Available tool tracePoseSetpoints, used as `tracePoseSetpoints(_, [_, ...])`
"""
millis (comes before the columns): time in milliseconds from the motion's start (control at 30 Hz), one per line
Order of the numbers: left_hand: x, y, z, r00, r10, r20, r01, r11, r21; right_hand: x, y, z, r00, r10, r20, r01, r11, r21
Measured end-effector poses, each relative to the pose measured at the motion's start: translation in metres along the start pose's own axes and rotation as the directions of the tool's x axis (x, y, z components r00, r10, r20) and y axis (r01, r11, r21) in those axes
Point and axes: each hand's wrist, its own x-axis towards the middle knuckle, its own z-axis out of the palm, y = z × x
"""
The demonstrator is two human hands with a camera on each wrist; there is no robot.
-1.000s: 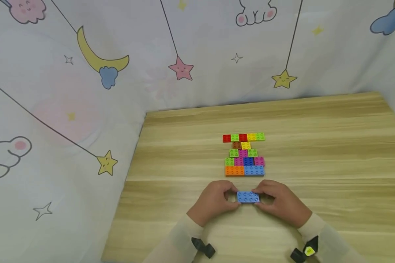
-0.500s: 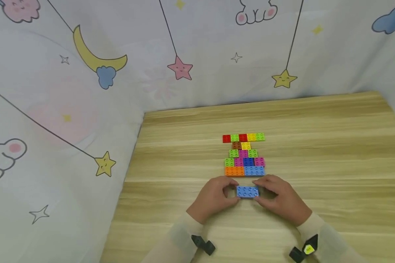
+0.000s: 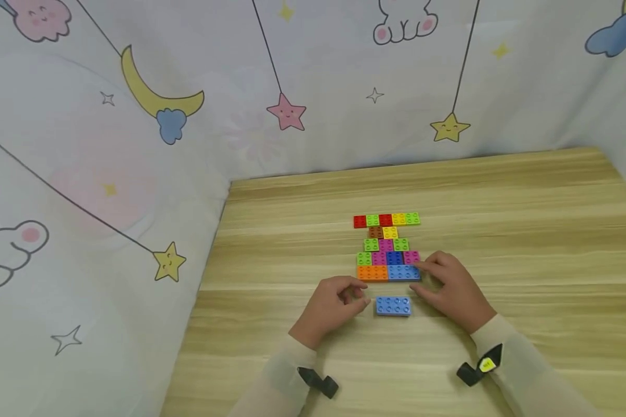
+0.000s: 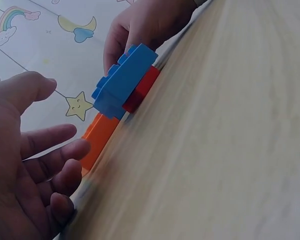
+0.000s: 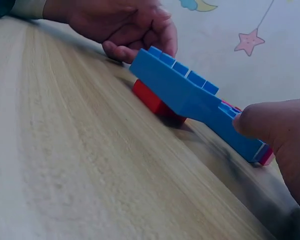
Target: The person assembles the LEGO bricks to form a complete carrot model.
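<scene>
A light blue toy brick (image 3: 393, 306) lies nearest the person in the head view. In the right wrist view, a red brick (image 5: 155, 100) shows beneath it, hidden from above. My left hand (image 3: 328, 310) is just left of this blue brick, fingers loosely bent and holding nothing. Farther forward, my right hand (image 3: 454, 292) has its index fingertip at the right end of another light blue brick (image 3: 403, 272), in the front row of a flat brick arrangement. Its thumb is by that brick's front edge. Beside it lies an orange brick (image 3: 372, 273).
Behind the front row lie rows of small green, magenta, dark blue, brown and yellow bricks, topped by a row starting with a red brick (image 3: 360, 221). The wooden table (image 3: 527, 231) meets a white cartoon-patterned curtain (image 3: 344, 69) at the back and left.
Both hands have let go of the near light blue brick, which was held between them and moved slightly forward. My left hand drew back left; my right hand moved forward to the front row.
</scene>
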Motion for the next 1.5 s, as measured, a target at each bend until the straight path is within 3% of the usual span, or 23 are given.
tracePoseSetpoints(300, [-0.001,0.000,0.001,1.000,-0.012,0.009,0.012,1.000,-0.005,0.004,0.003,0.006,0.999,0.002,0.038,0.000,0.999,-0.047])
tracePoseSetpoints(767, [-0.005,-0.003,0.005,0.999,-0.033,0.016,0.033,0.999,-0.019,-0.001,-0.003,0.003,0.989,0.090,0.115,-0.086,0.996,-0.037])
tracePoseSetpoints(967, [-0.005,0.000,0.003,0.999,-0.038,0.021,0.038,0.999,-0.016,-0.002,-0.004,-0.002,0.974,0.176,0.144,-0.183,0.983,0.036])
tracePoseSetpoints(1100, [-0.004,0.000,0.002,0.999,-0.031,0.020,0.031,0.999,-0.018,-0.006,-0.006,-0.012,0.970,0.217,0.113,-0.228,0.968,0.103])
tracePoseSetpoints(1500, [0.001,-0.002,0.000,0.999,-0.026,0.019,0.027,0.999,-0.036,-0.030,-0.017,-0.031,0.995,0.085,0.046,-0.092,0.981,0.171])
